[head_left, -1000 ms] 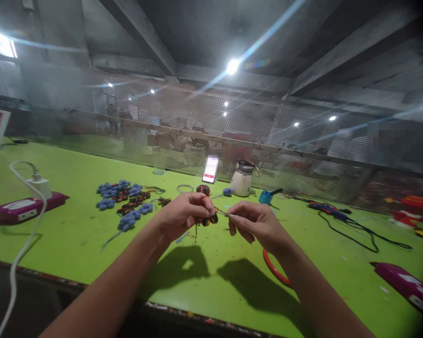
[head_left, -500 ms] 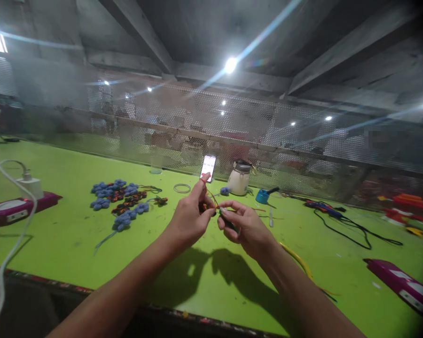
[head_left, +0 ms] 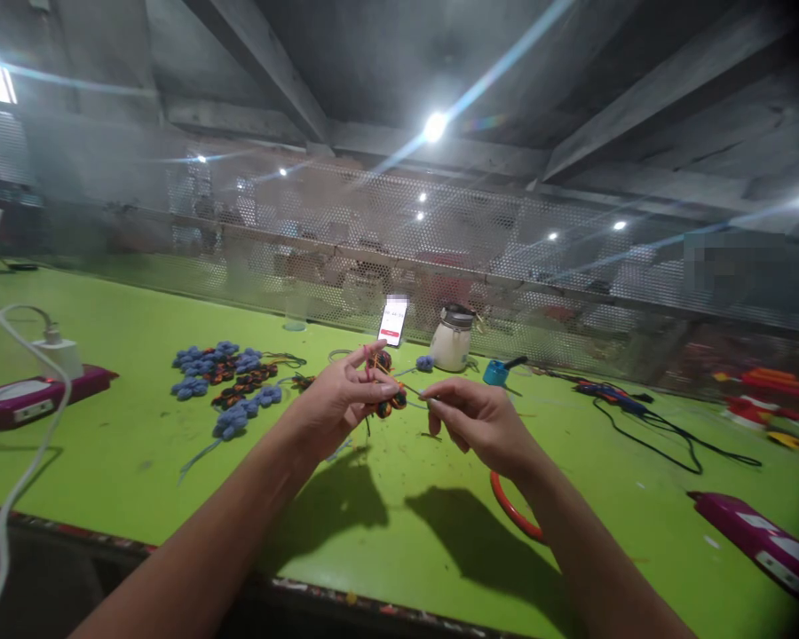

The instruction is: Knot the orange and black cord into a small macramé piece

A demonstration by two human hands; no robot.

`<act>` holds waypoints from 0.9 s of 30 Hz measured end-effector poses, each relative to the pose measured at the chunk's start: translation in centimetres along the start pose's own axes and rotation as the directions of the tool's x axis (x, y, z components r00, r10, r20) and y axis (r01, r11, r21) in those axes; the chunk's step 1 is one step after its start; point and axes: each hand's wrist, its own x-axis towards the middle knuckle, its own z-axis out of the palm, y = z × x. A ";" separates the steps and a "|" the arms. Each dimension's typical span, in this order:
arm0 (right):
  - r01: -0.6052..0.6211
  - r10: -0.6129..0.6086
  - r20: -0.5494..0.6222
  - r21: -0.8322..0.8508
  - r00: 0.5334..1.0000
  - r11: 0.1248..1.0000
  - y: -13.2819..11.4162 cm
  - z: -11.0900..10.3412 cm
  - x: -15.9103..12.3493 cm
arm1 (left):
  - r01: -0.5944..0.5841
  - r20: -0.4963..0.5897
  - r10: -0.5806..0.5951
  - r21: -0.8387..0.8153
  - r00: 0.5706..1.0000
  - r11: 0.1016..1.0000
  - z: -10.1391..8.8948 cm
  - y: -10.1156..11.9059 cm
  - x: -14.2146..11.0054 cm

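Observation:
My left hand [head_left: 336,395] pinches a small orange, red and dark knotted cord piece [head_left: 391,404], which bulges below and above its fingertips. A strand is looped over a raised finger. My right hand [head_left: 483,422] closes thumb and forefinger on a thin cord [head_left: 413,392] running from that piece. Left of my hands lie several blue flower-like knotted pieces [head_left: 236,417] and orange-and-dark ones [head_left: 243,386]. Under my right wrist shows a red-orange curved thing [head_left: 512,510]; its kind is unclear.
A phone [head_left: 392,321] stands behind my hands, beside a lidded jar [head_left: 451,339]. A turquoise pot [head_left: 496,371] and dark cables [head_left: 629,399] lie to the right. Purple power strips [head_left: 43,395] flank the green table [head_left: 139,479]; a perforated screen [head_left: 346,240] stands behind.
My left hand has turned and lowered, showing the knotted piece. The dark green thing in my right fingers no longer shows. Under my right forearm, red-orange shows in place of a yellow curve.

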 end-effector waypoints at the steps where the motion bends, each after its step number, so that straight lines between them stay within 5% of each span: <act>1: 0.007 -0.006 0.010 -0.031 1.000 0.999 -0.1 -0.3 -0.1 | 0.002 0.002 -0.002 0.003 1.000 1.000 0.0 0.1 0.0; 10: -0.111 0.099 0.143 0.077 0.985 0.991 -0.3 -0.7 -0.1 | 0.031 0.011 -0.032 0.056 0.999 0.998 -0.1 0.3 0.1; 21: -0.045 0.048 0.074 -0.047 0.996 0.998 -0.3 -0.1 0.1 | -0.044 0.061 0.032 0.200 0.998 0.979 -0.1 -0.2 0.0; 27: -0.126 0.120 0.057 0.125 0.991 0.984 -0.1 0.9 0.2 | -0.049 0.051 0.037 0.247 0.998 0.968 0.0 -0.3 0.2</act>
